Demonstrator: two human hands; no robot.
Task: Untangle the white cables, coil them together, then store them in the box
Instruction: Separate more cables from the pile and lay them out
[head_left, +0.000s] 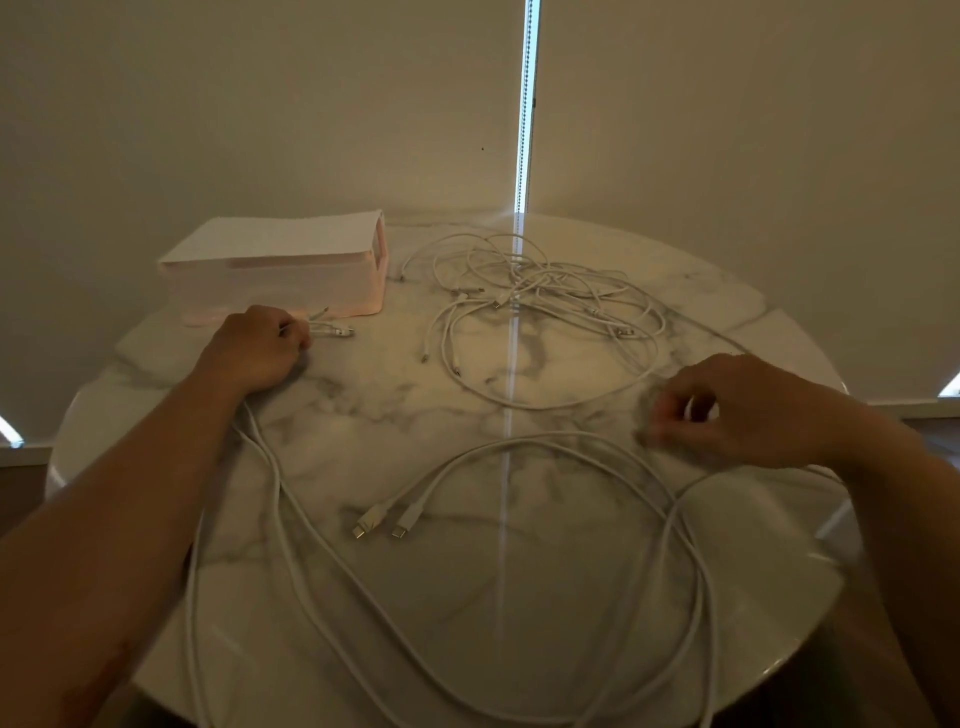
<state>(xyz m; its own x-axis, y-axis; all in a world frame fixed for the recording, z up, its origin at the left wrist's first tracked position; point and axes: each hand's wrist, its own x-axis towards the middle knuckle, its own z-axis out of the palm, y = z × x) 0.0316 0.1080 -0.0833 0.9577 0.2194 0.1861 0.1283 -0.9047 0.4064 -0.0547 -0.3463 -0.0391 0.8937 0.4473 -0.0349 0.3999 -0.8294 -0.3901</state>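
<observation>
Head view: the left hand (254, 348) is curled round cable ends (332, 330), whose connectors protrude just in front of the lidded box (275, 270) at the far left of the table (363, 410). The right hand (753, 410) is curled and blurred; whether it pinches anything cannot be told. A tangle of white cables (540, 291) lies right of the box, and loose cables (519, 440) loop across the near side.

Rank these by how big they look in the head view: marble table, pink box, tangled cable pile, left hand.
1. marble table
2. tangled cable pile, judged by its spread
3. pink box, somewhat smaller
4. left hand, gripping cable ends
</observation>
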